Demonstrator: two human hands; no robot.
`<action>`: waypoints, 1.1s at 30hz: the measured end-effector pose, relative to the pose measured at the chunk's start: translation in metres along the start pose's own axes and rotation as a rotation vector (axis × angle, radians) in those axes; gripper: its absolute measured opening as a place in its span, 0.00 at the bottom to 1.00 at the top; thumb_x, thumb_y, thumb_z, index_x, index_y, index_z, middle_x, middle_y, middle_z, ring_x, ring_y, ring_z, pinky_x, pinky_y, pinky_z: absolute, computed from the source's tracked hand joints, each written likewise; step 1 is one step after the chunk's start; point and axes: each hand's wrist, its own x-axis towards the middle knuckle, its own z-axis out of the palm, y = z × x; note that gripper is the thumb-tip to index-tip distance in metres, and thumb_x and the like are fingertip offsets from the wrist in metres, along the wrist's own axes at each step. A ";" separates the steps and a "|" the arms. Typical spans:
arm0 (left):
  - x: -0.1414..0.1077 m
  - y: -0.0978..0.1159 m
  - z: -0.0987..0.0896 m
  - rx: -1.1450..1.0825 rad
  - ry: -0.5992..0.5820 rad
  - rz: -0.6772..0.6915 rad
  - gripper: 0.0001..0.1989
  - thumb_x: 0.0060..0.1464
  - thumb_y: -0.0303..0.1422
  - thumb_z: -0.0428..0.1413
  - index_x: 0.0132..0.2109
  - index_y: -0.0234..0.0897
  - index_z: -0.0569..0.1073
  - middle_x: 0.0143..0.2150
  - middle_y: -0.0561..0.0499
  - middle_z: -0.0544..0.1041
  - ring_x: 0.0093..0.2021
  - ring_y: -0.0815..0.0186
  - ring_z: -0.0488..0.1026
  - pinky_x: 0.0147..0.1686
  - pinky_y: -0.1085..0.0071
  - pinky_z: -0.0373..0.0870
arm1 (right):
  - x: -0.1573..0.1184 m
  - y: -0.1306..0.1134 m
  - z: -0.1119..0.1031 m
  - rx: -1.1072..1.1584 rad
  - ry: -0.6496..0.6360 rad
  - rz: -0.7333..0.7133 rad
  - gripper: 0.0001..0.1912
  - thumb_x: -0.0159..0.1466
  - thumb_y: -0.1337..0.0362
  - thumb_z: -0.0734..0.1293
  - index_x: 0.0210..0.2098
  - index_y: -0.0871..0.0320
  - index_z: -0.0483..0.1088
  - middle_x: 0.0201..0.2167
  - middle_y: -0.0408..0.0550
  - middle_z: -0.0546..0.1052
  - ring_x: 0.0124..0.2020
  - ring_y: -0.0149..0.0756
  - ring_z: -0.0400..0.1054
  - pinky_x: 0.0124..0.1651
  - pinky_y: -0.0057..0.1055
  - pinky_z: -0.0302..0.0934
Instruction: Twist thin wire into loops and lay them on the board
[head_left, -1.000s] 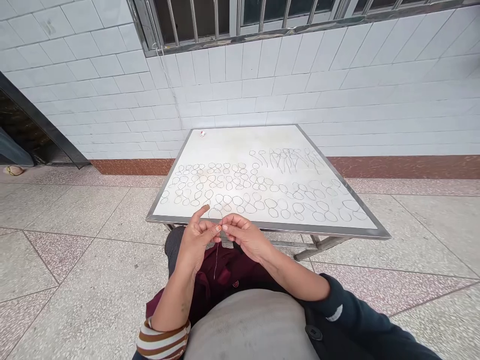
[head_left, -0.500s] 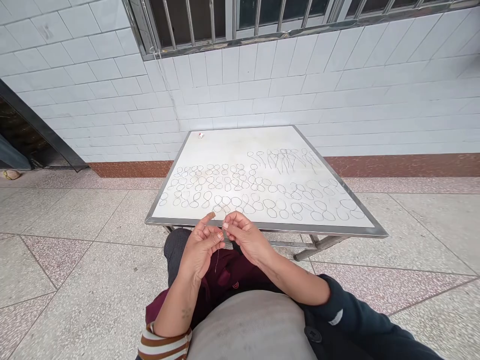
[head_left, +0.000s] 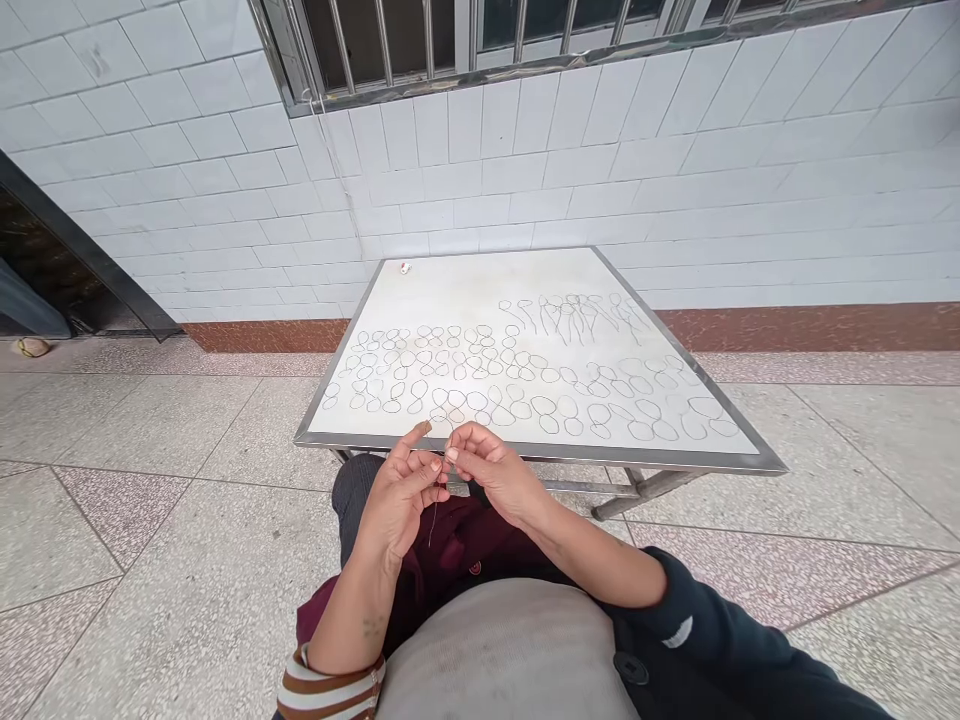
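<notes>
A thin dark wire (head_left: pixel 433 522) hangs from between my fingertips, over my lap and just in front of the table's near edge. My left hand (head_left: pixel 401 492) pinches it between thumb and a finger, while its index finger, with a tan covering on the tip, points up. My right hand (head_left: pixel 491 468) holds the wire's upper part in a thumb-and-finger pinch, close beside the left fingertips. Beyond both hands, rows of thin wire loops (head_left: pixel 550 424) lie on the white tabletop. Loops with long tails (head_left: pixel 574 312) overlap in a cluster at the back right.
The white table (head_left: pixel 450 280) has a metal rim and stands by a tiled wall (head_left: pixel 480 180). A small red and white item (head_left: pixel 406 268) sits in its back left corner. Metal legs (head_left: pixel 649 488) show below. Barred windows (head_left: pixel 427 40) are above; a dark doorway (head_left: pixel 45 260) is at the left.
The view has shifted slightly, so the table appears a little farther right. Both hands keep nearly the same pose, their pinched fingertips still close together on the wire.
</notes>
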 end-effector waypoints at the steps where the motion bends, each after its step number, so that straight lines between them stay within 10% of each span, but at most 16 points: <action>1: 0.000 0.001 0.000 0.006 0.002 -0.004 0.32 0.48 0.28 0.64 0.60 0.38 0.65 0.31 0.55 0.73 0.30 0.72 0.71 0.27 0.76 0.71 | 0.000 0.001 0.000 -0.006 -0.010 -0.016 0.09 0.58 0.59 0.70 0.31 0.56 0.67 0.25 0.38 0.69 0.26 0.27 0.59 0.30 0.27 0.52; 33: 0.011 -0.023 0.011 0.066 0.173 0.096 0.33 0.48 0.31 0.64 0.61 0.38 0.63 0.28 0.58 0.71 0.31 0.71 0.69 0.32 0.71 0.74 | 0.013 0.024 -0.002 0.053 0.121 -0.043 0.07 0.58 0.61 0.70 0.30 0.56 0.68 0.27 0.37 0.68 0.26 0.27 0.61 0.33 0.28 0.56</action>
